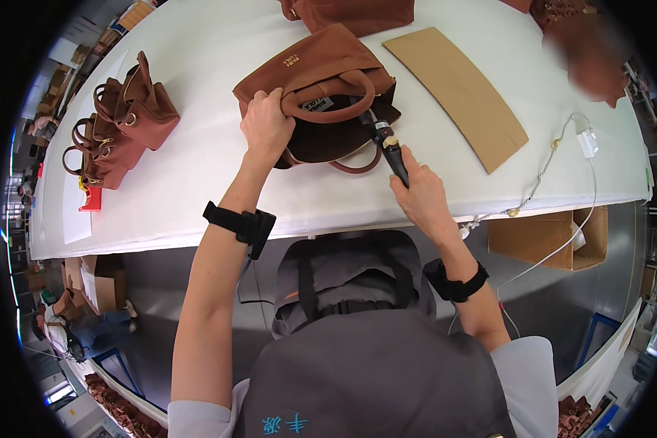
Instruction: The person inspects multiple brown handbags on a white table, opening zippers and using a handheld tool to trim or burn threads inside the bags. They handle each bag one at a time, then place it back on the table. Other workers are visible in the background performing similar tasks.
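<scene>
A brown handbag point(328, 62) lies on the white table in front of me, its dark-lined mouth toward me. My left hand point(267, 125) is closed on the left edge of the bag's opening, beside the near handle. In my right hand point(425, 196) is a slim black-handled tool point(393, 155), with a tan band and a metal front end. It slants away from me into the right side of the bag's mouth. Its tip is hard to make out against the dark lining. A pale label point(317, 104) shows inside the opening, partly behind the handle.
Right of the bag lies a tan cardboard sheet point(456, 98). Smaller brown bags point(146, 117) stand at the left, another brown bag point(361, 16) at the far side. A wrapped cable point(540, 179) runs to a white plug box point(587, 144). Below the table edge sits a cardboard box point(540, 237).
</scene>
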Tool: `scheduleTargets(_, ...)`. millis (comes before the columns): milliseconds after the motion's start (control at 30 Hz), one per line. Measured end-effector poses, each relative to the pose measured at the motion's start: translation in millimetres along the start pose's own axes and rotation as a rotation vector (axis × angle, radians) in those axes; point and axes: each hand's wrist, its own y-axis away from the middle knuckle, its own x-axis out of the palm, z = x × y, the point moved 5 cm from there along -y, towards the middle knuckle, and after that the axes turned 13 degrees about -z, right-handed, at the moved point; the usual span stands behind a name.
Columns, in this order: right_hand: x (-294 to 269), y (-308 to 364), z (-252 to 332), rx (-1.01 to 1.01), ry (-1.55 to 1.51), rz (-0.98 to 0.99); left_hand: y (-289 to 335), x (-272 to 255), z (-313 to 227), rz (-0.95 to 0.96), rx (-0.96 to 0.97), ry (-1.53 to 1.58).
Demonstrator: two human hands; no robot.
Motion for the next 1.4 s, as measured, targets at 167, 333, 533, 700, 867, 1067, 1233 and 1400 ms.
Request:
scheduleTargets(167, 21, 25, 28, -0.117, -0.204, 0.225, 1, 7, 0, -0.030, 0.023, 0.001)
scheduleTargets(333, -22, 0, 15, 0.281, -0.605, 0.569, -2, -10, 0, -0.008, -0.053, 0.041)
scheduleTargets(533, -142, -19, -113, 0.347, -0.895, 0.359, -34, -18, 5, 0.005, -0.323, 0.145)
scheduleTargets(700, -144, -85, -188, 0.440, -0.797, -0.026, -52, -11, 78, 0.079, -0.683, 0.516)
scheduleTargets(867, -98, -137, -296, 0.244, -0.219, -0.201, -59, -41, 112, -0.032, -0.923, 0.852)
scheduleTargets(1067, -50, -139, -189, -0.188, -0.122, -0.403, -94, -49, 179, -0.255, -0.966, 1.022)
scheduleTargets(1233, 53, -150, 48, -0.252, -0.453, 0.108, -121, -36, 258, -0.312, -0.872, 0.371)
scheduleTargets(1400, 180, -227, 205, -0.002, -0.770, 0.245, -131, -51, 280, -0.138, -0.791, 0.224)
